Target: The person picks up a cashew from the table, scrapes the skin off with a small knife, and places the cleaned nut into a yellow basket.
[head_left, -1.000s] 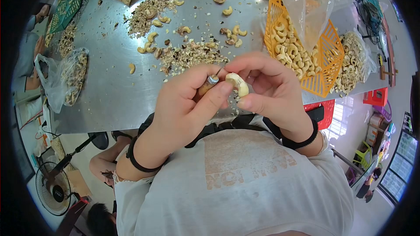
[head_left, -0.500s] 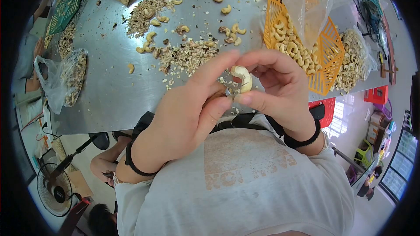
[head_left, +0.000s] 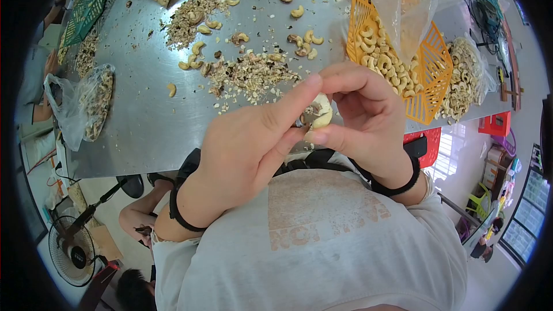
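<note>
Between the thumb and fingers of my right hand (head_left: 368, 112) is a pale, curved cashew (head_left: 324, 118), held above the table's near edge. My left hand (head_left: 253, 135) is closed right beside it, its forefinger tip meeting the right fingertips. A small metal-tipped tool (head_left: 299, 121) shows between the left thumb and forefinger; most of it is hidden by the fingers. Beyond the hands lies a heap of skin flakes and crumbs (head_left: 253, 75), with several loose cashews (head_left: 196, 57) around it.
At the right, an orange plastic basket (head_left: 435, 75) holds cashews, with a clear bag (head_left: 397, 17) draped over it. More cashews (head_left: 461, 75) lie beyond. A plastic bag (head_left: 95, 101) and green basket (head_left: 86, 14) are at the left, near another person's arm (head_left: 43, 109).
My left hand has moved in against the cashew, its forefinger now touching the right fingertips. The cashew has turned and is more covered. The table's items have not moved.
</note>
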{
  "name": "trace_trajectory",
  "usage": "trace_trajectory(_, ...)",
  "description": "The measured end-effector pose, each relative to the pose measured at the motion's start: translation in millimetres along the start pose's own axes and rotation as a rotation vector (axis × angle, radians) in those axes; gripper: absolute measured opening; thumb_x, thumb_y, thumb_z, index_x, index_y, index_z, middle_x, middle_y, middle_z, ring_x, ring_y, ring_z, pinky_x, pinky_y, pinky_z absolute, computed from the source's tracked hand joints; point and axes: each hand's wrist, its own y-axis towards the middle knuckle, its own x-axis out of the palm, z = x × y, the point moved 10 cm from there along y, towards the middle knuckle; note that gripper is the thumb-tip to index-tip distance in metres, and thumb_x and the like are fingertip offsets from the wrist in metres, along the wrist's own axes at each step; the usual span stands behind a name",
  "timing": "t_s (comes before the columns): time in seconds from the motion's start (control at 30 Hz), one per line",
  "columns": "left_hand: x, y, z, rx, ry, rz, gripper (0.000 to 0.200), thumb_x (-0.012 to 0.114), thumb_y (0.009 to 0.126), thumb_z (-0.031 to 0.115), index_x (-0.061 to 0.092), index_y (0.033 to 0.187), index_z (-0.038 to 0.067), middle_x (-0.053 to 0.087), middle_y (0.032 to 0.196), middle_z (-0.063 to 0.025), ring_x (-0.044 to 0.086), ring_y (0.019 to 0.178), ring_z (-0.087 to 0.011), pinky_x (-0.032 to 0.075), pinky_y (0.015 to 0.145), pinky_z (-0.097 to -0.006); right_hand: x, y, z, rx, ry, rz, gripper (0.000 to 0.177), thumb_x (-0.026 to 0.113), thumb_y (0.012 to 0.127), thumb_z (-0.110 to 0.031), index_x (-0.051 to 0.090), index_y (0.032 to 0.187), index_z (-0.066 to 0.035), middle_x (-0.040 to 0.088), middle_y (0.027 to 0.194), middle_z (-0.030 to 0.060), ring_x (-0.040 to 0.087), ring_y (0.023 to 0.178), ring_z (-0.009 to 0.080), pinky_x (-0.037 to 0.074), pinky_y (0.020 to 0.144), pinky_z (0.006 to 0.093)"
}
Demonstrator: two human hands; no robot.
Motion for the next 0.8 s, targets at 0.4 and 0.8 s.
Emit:
trace_trajectory(0.4,-16.9,-3.6,0.9,0.096,0.107,0.234,0.04,0.053,0.07,-0.004,0.051,0.11,0.003,0.059,0.084,-0.0117,0.055,0.06,-0.0179,0.044,0.054,-0.0236,7.1,-3.8,6.3,0.036,0.014,0.028,0.037,0.068,0.064,0.001,0.05,0.096,0.0,0.052,0.092,0.0053,0.049,0.083,0.0107,0.039,0.075,0.024)
trace_trajectory(0.8,-1.7,-2.5,-17.3,-0.206,-0.276,0.103,0.042,0.051,0.076,-0.001,0.045,0.117,0.005,0.059,0.087,-0.0118,0.058,0.069,-0.0168,0.044,0.061,-0.0223,1.7,-4.1,13.1,0.11,0.158,0.054,0.035,0.065,0.067,0.002,0.049,0.098,0.0,0.053,0.095,0.0059,0.05,0.089,0.0118,0.039,0.081,0.0264)
